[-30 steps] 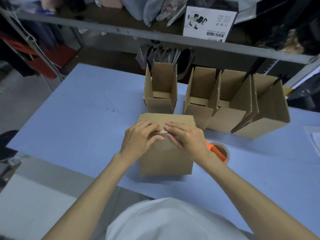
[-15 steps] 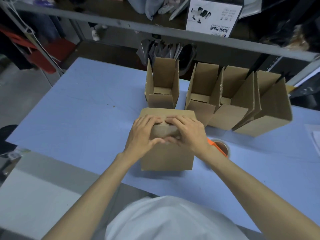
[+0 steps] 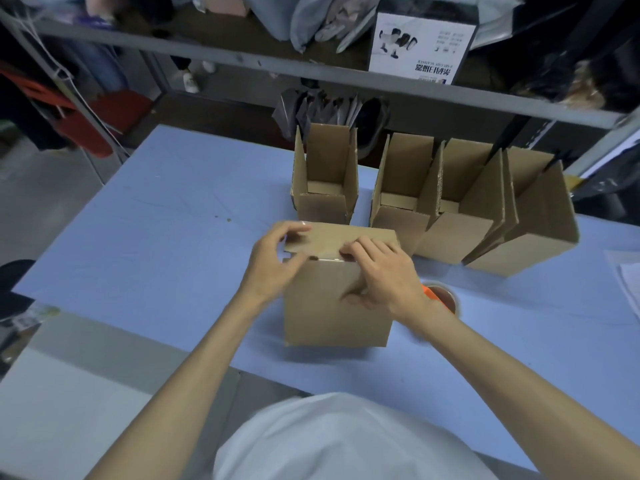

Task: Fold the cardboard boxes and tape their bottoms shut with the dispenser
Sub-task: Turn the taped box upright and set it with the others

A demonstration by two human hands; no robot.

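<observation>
A brown cardboard box (image 3: 332, 306) stands on the blue table (image 3: 156, 244) in front of me, its flaps folded shut on top. My left hand (image 3: 273, 265) grips the box's upper left corner, fingers on top and thumb on the front face. My right hand (image 3: 381, 275) holds the top front edge, fingers on the top and thumb against the front. An orange tape dispenser (image 3: 441, 297) with its tape roll lies on the table just right of the box, partly hidden by my right wrist.
Several folded boxes stand open-topped behind: one (image 3: 325, 181) straight ahead, others (image 3: 485, 209) in a leaning row to the right. A metal shelf rail (image 3: 242, 60) crosses beyond the table. Papers (image 3: 628, 278) lie at the right edge.
Both hands slid apart from the middle of the box top: the left to the left corner, the right thumb down onto the front face. The camera view shifted slightly.
</observation>
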